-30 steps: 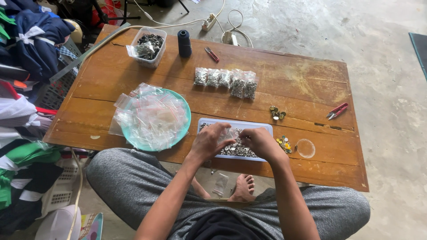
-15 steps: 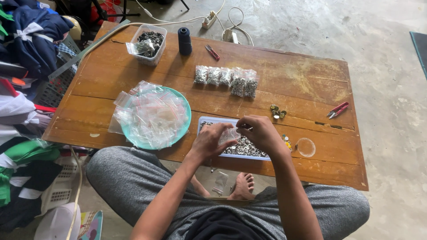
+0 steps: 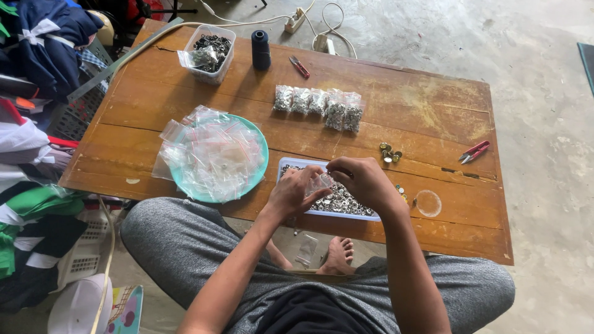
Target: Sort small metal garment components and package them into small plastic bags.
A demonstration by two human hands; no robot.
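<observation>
Directly between the two grips, a small clear plastic bag is pinched by the left hand on one side and the right hand on the other, its mouth seemingly facing the right fingers. Just beneath lies a shallow pale-blue tray heaped with shiny metal snaps. Left of the grips, limp bags fill a teal plate; beyond, five filled packets line the worn wooden surface.
</observation>
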